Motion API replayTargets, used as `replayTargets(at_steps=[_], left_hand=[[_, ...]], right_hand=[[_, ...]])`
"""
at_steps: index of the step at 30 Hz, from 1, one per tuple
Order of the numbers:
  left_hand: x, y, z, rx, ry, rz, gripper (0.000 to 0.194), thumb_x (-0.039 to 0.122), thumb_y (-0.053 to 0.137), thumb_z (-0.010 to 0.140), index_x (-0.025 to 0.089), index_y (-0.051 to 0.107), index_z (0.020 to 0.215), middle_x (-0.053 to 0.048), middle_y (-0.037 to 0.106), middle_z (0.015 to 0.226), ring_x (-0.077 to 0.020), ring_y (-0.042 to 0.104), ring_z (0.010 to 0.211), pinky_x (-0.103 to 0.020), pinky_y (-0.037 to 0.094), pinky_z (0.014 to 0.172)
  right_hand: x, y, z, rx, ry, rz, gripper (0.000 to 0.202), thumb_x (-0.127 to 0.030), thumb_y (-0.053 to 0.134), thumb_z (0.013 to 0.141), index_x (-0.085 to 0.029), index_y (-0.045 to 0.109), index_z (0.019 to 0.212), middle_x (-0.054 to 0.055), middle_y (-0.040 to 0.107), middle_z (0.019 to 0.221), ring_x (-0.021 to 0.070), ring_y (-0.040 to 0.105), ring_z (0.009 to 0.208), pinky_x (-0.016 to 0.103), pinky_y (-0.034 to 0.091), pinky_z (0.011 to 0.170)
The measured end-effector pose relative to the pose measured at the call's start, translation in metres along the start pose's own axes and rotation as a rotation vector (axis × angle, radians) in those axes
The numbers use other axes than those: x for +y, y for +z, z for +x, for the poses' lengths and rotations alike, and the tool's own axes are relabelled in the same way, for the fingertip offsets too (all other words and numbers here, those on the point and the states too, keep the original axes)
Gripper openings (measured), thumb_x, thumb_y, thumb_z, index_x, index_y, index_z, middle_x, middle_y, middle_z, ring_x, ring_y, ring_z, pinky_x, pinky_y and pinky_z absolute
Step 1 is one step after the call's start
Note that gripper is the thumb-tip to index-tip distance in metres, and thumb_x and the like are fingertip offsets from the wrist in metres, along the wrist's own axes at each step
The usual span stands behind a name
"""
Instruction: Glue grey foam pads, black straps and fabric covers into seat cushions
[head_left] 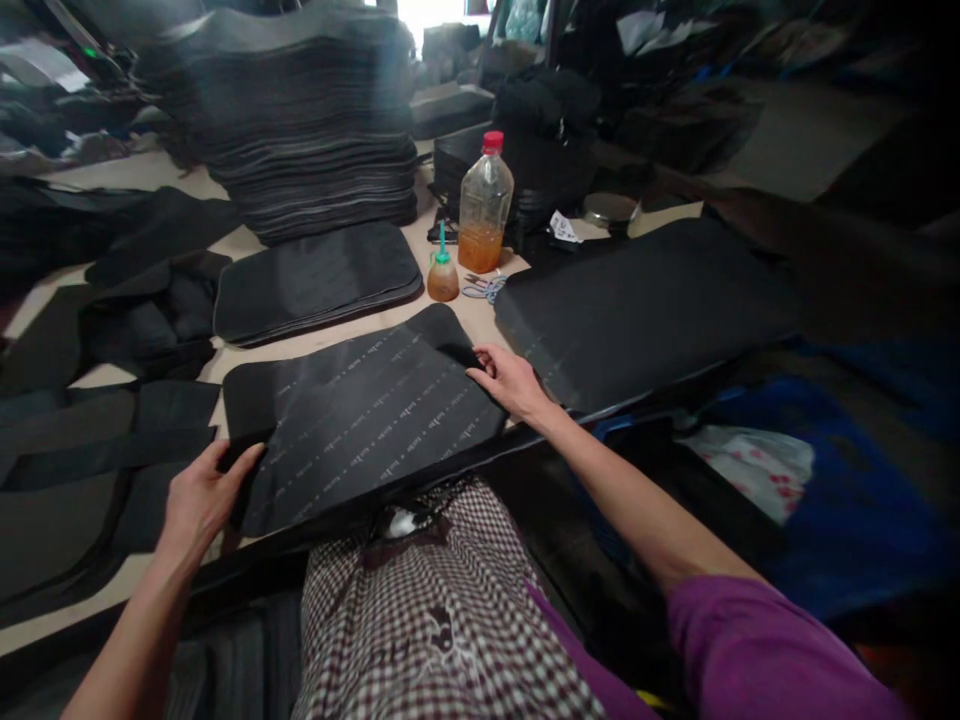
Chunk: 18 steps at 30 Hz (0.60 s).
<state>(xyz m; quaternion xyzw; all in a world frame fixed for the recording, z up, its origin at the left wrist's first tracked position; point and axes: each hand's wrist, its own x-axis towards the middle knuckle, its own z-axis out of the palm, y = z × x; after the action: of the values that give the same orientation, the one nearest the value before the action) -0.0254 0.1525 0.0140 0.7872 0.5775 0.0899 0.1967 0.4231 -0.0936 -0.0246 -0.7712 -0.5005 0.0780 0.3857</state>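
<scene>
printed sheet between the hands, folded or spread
Spread: the printed sheet lies flat, rows of pale print showing across it between the left hand and right hand. Its underside is hidden.

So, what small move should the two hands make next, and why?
Probably a gentle squaring of the printed black sheet: the left hand and right hand are at its opposite ends, and plain dark areas show beyond the print there, so alignment may need checking.
</scene>
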Motion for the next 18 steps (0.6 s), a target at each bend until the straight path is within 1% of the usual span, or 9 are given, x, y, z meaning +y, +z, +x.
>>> replayTargets(at_steps=[2, 5, 7, 8, 12, 15, 18], left_hand=[[0.006, -0.002, -0.006, 0.022, 0.013, 0.014, 0.059, 0.075, 0.062, 0.079, 0.027, 0.07, 0.112, -0.002, 0.067, 0.075, -0.0272, 0.065, 0.073, -0.034, 0.045, 0.068], [0.015, -0.007, -0.012, 0.039, 0.084, -0.112, 0.052, 0.068, 0.062, 0.083, 0.021, 0.071, 0.105, -0.004, 0.071, 0.086, -0.0228, 0.065, 0.079, -0.031, 0.045, 0.072], [0.016, -0.009, -0.011, 0.007, 0.117, -0.2, 0.045, 0.062, 0.062, 0.086, 0.019, 0.07, 0.097, -0.004, 0.07, 0.086, -0.021, 0.063, 0.08, -0.029, 0.044, 0.07], [0.014, -0.009, -0.009, 0.012, 0.11, -0.213, 0.043, 0.06, 0.063, 0.086, 0.018, 0.07, 0.093, -0.004, 0.069, 0.082, -0.0204, 0.062, 0.078, -0.029, 0.043, 0.069], [0.005, -0.008, -0.006, 0.078, 0.134, -0.128, 0.034, 0.054, 0.065, 0.088, 0.019, 0.067, 0.088, -0.003, 0.066, 0.08, -0.0183, 0.057, 0.073, -0.029, 0.038, 0.067], [0.002, -0.004, -0.009, 0.115, 0.168, -0.054, 0.032, 0.052, 0.065, 0.09, 0.02, 0.065, 0.086, -0.004, 0.065, 0.08, -0.0183, 0.055, 0.072, -0.03, 0.035, 0.066], [0.001, -0.001, -0.009, 0.116, 0.17, -0.025, 0.032, 0.052, 0.066, 0.091, 0.021, 0.064, 0.085, -0.004, 0.065, 0.081, -0.0189, 0.056, 0.073, -0.03, 0.033, 0.065]], right_hand=[[-0.001, 0.001, -0.002, 0.005, -0.017, -0.024, 0.037, -0.043, 0.064, 0.092, -0.022, 0.061, 0.122, 0.005, 0.067, 0.092, 0.021, 0.061, 0.079, 0.034, 0.048, 0.078], [0.002, 0.003, -0.006, 0.03, -0.008, -0.076, 0.041, -0.048, 0.064, 0.09, -0.02, 0.063, 0.121, 0.007, 0.067, 0.091, 0.0216, 0.062, 0.079, 0.034, 0.048, 0.076], [0.01, 0.007, -0.004, 0.025, 0.009, -0.13, 0.045, -0.052, 0.064, 0.089, -0.022, 0.063, 0.122, 0.007, 0.068, 0.093, 0.0218, 0.064, 0.08, 0.034, 0.048, 0.073], [0.015, 0.01, -0.003, 0.045, 0.03, -0.151, 0.046, -0.054, 0.065, 0.086, -0.022, 0.064, 0.12, 0.007, 0.069, 0.092, 0.0222, 0.065, 0.078, 0.034, 0.049, 0.071], [0.03, 0.017, 0.002, 0.058, 0.058, -0.196, 0.051, -0.062, 0.066, 0.081, -0.029, 0.063, 0.12, 0.007, 0.07, 0.091, 0.0246, 0.067, 0.077, 0.037, 0.05, 0.07], [0.029, 0.017, 0.001, 0.056, 0.087, -0.204, 0.05, -0.065, 0.065, 0.08, -0.031, 0.063, 0.117, 0.008, 0.07, 0.089, 0.0254, 0.067, 0.075, 0.039, 0.051, 0.069], [0.026, 0.015, -0.001, 0.059, 0.106, -0.19, 0.052, -0.066, 0.064, 0.078, -0.032, 0.063, 0.117, 0.01, 0.07, 0.09, 0.0265, 0.066, 0.075, 0.04, 0.052, 0.07]])
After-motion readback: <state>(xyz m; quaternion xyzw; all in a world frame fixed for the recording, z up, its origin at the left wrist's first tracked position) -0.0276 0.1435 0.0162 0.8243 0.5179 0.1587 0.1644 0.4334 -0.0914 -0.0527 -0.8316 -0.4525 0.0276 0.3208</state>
